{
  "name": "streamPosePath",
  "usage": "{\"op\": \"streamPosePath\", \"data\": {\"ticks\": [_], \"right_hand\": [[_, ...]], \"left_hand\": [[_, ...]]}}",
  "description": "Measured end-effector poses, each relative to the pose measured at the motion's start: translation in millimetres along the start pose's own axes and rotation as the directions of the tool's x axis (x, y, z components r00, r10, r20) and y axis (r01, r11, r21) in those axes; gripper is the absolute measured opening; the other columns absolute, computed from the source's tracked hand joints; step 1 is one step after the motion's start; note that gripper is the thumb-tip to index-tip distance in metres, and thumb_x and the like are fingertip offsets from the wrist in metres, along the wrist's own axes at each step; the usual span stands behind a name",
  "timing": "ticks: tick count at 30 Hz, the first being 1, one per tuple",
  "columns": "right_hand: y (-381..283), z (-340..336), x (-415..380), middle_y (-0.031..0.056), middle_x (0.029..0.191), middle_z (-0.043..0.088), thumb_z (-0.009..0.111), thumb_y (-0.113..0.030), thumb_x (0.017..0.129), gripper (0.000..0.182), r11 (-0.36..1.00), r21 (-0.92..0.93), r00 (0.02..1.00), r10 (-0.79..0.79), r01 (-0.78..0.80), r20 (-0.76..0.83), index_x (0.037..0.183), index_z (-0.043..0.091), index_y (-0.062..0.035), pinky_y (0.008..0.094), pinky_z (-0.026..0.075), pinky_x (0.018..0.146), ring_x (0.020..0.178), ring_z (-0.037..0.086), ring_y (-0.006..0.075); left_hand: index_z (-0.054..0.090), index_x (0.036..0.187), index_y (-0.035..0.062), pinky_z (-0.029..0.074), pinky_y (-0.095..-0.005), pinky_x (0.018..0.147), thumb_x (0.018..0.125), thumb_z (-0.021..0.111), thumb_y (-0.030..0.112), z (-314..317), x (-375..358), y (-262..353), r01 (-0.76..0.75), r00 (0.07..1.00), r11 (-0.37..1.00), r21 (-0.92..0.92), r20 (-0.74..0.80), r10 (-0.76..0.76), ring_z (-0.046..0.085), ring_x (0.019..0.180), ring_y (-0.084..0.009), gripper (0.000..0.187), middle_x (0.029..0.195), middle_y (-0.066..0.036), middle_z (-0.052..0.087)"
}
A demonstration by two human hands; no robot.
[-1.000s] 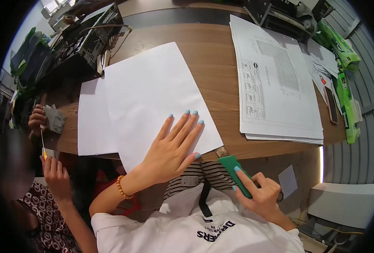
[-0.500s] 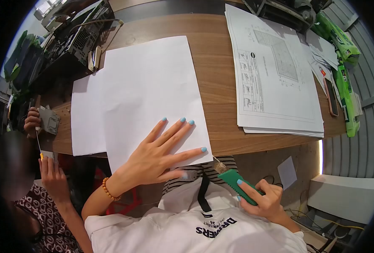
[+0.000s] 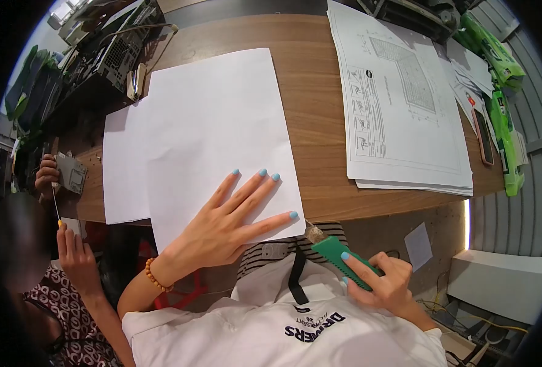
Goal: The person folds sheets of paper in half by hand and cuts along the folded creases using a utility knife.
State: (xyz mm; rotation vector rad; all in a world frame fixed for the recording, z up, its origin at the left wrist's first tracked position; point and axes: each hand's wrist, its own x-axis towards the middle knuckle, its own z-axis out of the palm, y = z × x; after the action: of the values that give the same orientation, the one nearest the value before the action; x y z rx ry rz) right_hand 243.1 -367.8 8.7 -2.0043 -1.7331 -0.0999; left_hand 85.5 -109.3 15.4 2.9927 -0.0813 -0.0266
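My left hand (image 3: 225, 217) lies flat with spread fingers on a large white sheet of paper (image 3: 216, 116), near its lower right part. Under that sheet's left side another white sheet (image 3: 124, 165) shows. In my right hand (image 3: 381, 281) is a green-handled cutter (image 3: 338, 257), held below the table edge. Its tip points up and left, close to the lower right corner of the large sheet; whether it touches the paper I cannot tell.
Printed drawings (image 3: 405, 110) lie on the wooden table (image 3: 311, 92) at the right, beside a phone (image 3: 482, 136) and green packets (image 3: 503, 147). An opened computer case (image 3: 106, 67) stands at back left. At left, a co-worker's hands (image 3: 78, 260) hold a thin tool.
The green cutter and my right hand have moved slightly up and left. My left hand stays spread on the paper, and its thumb is now less visible.
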Motion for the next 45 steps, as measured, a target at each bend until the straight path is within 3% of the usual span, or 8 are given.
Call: {"op": "streamPosePath", "data": {"ticks": [6,19,21,24,30,33,43,45], "right_hand": [[10,-5,2,-0.0011,0.057,0.041,0.069,-0.018,0.056,0.047,1.000,-0.026,1.000,-0.009,0.009,0.001,0.103,0.067,-0.0193,0.0231,0.027,0.035,0.039,0.033,0.0097],[30,-9,28,-0.0019,0.056,0.040,0.069,-0.022,0.056,0.048,0.995,-0.019,0.995,-0.095,0.096,0.025,0.104,0.067,-0.0236,0.0228,0.026,0.036,0.038,0.031,0.0099],[30,-11,32,-0.0021,0.055,0.040,0.070,-0.023,0.057,0.048,0.993,-0.016,0.992,-0.115,0.115,0.043,0.105,0.067,-0.0241,0.0227,0.025,0.036,0.039,0.031,0.0098],[28,-10,37,-0.0012,0.057,0.046,0.070,-0.022,0.053,0.047,0.989,-0.064,0.989,-0.130,0.135,0.077,0.101,0.068,-0.0208,0.0244,0.030,0.038,0.041,0.038,0.0119],[40,-7,33,-0.0029,0.054,0.038,0.071,-0.025,0.059,0.045,0.988,-0.046,0.989,-0.145,0.146,0.037,0.104,0.067,-0.0241,0.0229,0.023,0.036,0.039,0.029,0.0096],[37,-1,36,-0.0032,0.054,0.038,0.072,-0.025,0.059,0.045,0.986,-0.041,0.987,-0.161,0.160,-0.018,0.103,0.067,-0.0237,0.0233,0.024,0.036,0.039,0.030,0.0097],[44,2,48,-0.0029,0.054,0.040,0.072,-0.025,0.059,0.045,0.985,-0.003,0.984,-0.175,0.175,-0.032,0.104,0.067,-0.0232,0.0231,0.026,0.036,0.038,0.032,0.0100],[43,0,54,-0.0005,0.055,0.046,0.072,-0.021,0.054,0.045,0.982,-0.021,0.982,-0.186,0.186,0.028,0.099,0.069,-0.0179,0.0246,0.030,0.037,0.040,0.040,0.0123]], "left_hand": [[0.031,0.132,0.0448,0.018,-0.0479,0.107,0.074,0.060,0.018,-1,0,-1,-0.021,1.000,1.000,0.009,0.002,0.021,0.028,0.131,-0.0278,0.069,0.141,-0.011,0.029],[0.033,0.131,0.0444,0.017,-0.0481,0.108,0.075,0.060,0.019,-4,-6,-2,0.008,1.000,1.000,-0.014,0.022,-0.008,0.030,0.130,-0.0281,0.068,0.140,-0.012,0.032],[0.039,0.128,0.0429,0.015,-0.0493,0.108,0.079,0.055,0.018,-4,-5,-1,0.014,1.000,0.998,-0.065,0.017,-0.013,0.029,0.130,-0.0315,0.057,0.139,-0.016,0.031],[0.039,0.128,0.0433,0.015,-0.0491,0.108,0.078,0.055,0.018,-3,-5,0,0.030,0.999,0.998,-0.054,0.015,-0.030,0.029,0.130,-0.0313,0.058,0.140,-0.016,0.031],[0.033,0.131,0.0452,0.016,-0.0478,0.108,0.076,0.058,0.019,-1,-6,-1,0.023,1.000,1.000,-0.020,-0.014,-0.023,0.030,0.130,-0.0264,0.067,0.141,-0.010,0.031],[0.042,0.126,0.0434,0.015,-0.0495,0.108,0.076,0.057,0.018,-3,-5,0,0.034,0.999,0.997,-0.075,0.000,-0.034,0.031,0.129,-0.0312,0.059,0.139,-0.016,0.032],[0.040,0.126,0.0463,0.016,-0.0495,0.107,0.079,0.053,0.021,-3,-8,0,0.024,1.000,0.998,-0.066,0.015,-0.023,0.031,0.129,-0.0307,0.055,0.139,-0.014,0.033],[0.041,0.126,0.0463,0.016,-0.0492,0.107,0.080,0.053,0.021,-5,-9,0,0.034,0.999,0.996,-0.082,0.017,-0.033,0.031,0.129,-0.0304,0.054,0.139,-0.014,0.033]]}}
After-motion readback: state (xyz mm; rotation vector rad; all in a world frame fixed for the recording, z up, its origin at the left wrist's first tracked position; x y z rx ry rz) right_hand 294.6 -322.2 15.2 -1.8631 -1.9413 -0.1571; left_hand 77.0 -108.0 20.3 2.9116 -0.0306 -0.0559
